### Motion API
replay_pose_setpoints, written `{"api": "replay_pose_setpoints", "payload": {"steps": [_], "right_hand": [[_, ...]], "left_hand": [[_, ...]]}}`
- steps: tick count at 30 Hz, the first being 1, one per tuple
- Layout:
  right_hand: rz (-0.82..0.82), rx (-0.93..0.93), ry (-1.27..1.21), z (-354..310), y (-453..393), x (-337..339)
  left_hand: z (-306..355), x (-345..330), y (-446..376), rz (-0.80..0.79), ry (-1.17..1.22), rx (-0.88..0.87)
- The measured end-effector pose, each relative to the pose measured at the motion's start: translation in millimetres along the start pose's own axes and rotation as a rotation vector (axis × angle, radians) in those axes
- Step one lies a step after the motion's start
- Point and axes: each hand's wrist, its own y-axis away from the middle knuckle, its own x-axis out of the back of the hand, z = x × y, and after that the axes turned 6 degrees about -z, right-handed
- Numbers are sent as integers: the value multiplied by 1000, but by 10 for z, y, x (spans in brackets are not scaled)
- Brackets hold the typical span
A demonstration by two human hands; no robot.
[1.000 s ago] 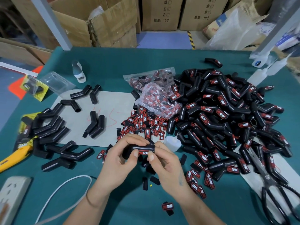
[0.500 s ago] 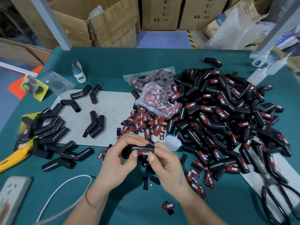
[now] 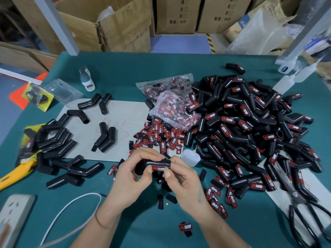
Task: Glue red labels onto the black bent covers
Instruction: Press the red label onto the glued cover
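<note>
Both hands grip one black bent cover [image 3: 155, 163] low over the table's front middle. My left hand [image 3: 133, 178] wraps its left end. My right hand [image 3: 182, 181] pinches its right end, and both thumbs press a red label [image 3: 158, 169] onto its front. Loose red labels [image 3: 159, 135] lie heaped just beyond the hands. A big pile of labelled covers [image 3: 250, 126] fills the right side. Plain black covers [image 3: 55, 144] lie at the left. A small white glue bottle [image 3: 190, 157] rests right of the hands.
Black scissors [image 3: 302, 208] lie at the front right. A yellow utility knife [image 3: 16, 173], a white power strip [image 3: 12, 215] and its cable [image 3: 71, 204] sit at the front left. A clear bag of labels [image 3: 172, 102] lies mid-table. Cardboard boxes [image 3: 125, 24] stand behind.
Both hands stay in place on the cover; the thumbs keep pressing the label, which now shows more fully on the cover's front.
</note>
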Motion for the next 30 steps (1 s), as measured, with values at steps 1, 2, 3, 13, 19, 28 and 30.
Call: {"api": "replay_pose_setpoints", "payload": {"steps": [1,2,3,13,19,28,30], "right_hand": [[2,-7,3,9,2,0],[5,-11,6,15,4,1],[7,-14,6,19,4,1],[5,-19,7,48,2,2],[0,-33,-2,77,0,11],[-6,-38,3,128,13,13],[-4,-36,3,127,10,17]], "left_hand": [[1,0,-1,0,-1,-2],[1,-1,-1,0,-1,-4],[2,-1,-2,0,-2,-8],[-12,-6,-6,-4,-10,-19],[-20,-9,-8,-10,-16,-20],[-9,1,-7,-21,-12,-8],[-6,4,-5,-23,-14,-5]]}}
